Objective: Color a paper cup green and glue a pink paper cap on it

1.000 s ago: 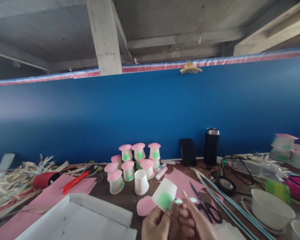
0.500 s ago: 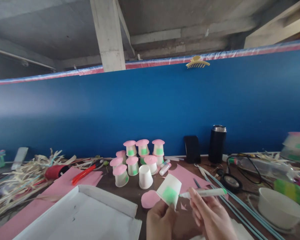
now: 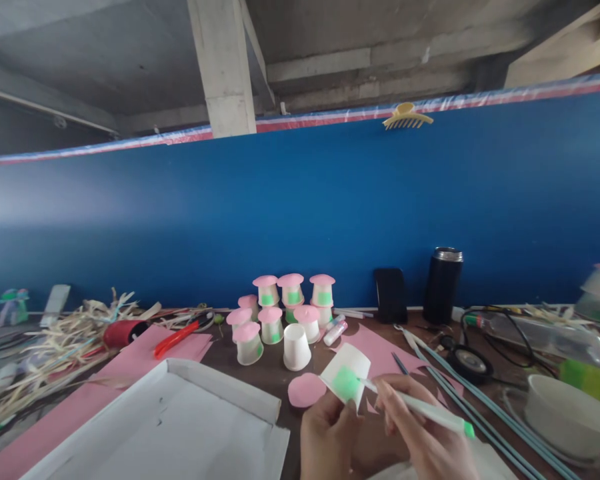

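Note:
Tilted in my left hand [image 3: 330,430] is a white paper cup [image 3: 356,361] with a green patch coloured on its side; the fingers close round its lower end. My right hand [image 3: 420,427] grips a white marker [image 3: 435,413] with a green end, its tip at the green patch. A plain white paper cup [image 3: 297,347] stands upside down just behind. Beyond it several upturned cups carry pink paper discs [image 3: 265,313] on top, many with green patches. A loose pink paper disc [image 3: 307,390] lies left of my hands.
At front left lies a white box lid [image 3: 220,427] beside pink paper sheets [image 3: 115,373] and red-handled scissors [image 3: 177,339]. A dark flask [image 3: 443,287] and a phone [image 3: 391,295] stand against the blue partition. On the right are blue-grey rods [image 3: 480,403] and a white bowl [image 3: 570,413].
The marker's rear end has swung down, and its tip has moved from the cup's edge onto the green patch. The view has shifted slightly left.

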`<state>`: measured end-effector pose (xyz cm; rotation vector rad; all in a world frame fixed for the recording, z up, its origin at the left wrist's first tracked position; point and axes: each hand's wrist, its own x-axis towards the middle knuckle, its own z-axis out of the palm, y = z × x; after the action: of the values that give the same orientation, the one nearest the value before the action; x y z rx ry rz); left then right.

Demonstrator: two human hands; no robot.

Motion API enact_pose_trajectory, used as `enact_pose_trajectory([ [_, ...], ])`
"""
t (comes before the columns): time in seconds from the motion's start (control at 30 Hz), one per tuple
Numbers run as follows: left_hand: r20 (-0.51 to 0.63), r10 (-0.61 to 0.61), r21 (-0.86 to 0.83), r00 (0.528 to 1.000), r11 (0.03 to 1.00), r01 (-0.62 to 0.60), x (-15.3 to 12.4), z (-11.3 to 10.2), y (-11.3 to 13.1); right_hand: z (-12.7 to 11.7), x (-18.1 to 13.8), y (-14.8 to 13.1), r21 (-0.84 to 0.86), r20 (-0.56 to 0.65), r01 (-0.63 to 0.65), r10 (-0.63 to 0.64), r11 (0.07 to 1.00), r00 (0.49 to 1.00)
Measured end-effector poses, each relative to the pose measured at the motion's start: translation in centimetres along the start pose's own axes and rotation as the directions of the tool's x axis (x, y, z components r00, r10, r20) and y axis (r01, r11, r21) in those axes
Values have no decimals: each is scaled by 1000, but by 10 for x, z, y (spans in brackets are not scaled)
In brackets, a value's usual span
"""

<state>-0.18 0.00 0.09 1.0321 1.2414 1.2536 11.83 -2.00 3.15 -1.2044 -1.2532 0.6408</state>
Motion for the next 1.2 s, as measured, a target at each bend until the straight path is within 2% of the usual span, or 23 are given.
enact_pose_trajectory([
  [0.17, 30, -24, -68, 999, 997, 26, -1, 1, 2, -3, 0, 0, -172, 97, 185, -171, 967, 981],
  [0.37, 48, 39, -72, 998, 997, -36, -3, 1, 5, 2, -4, 3, -262, 77, 243, -230, 934, 970],
  [0.5, 28, 26, -60, 999, 998, -24, -1, 1, 3, 1, -5, 11, -301, 87, 302, -290, 904, 953],
  [0.63, 39, -7, -105, 999, 994, 11, 0, 1, 3, 0, -4, 17, -342, 97, 327, -313, 881, 945],
  [0.77, 65, 13, -147, 998, 989, -3, -1, 1, 4, 1, -4, 17, -395, 109, 347, -332, 851, 937],
  [0.87, 130, 32, -243, 991, 970, 0, 0, 2, 2, 1, -4, 16, -398, 122, 374, -355, 838, 927],
  [0.97, 224, 33, -370, 974, 927, 53, 1, 2, 0, 1, -3, 14, -392, 143, 406, -382, 825, 913],
  [1.07, 274, 53, -425, 960, 903, 71, 1, 1, -1, 1, -3, 12, -368, 159, 371, -336, 852, 928],
  [1.2, 279, 49, -425, 959, 902, 78, 0, -1, 0, 1, -6, 10, -316, 199, 335, -283, 888, 938],
])
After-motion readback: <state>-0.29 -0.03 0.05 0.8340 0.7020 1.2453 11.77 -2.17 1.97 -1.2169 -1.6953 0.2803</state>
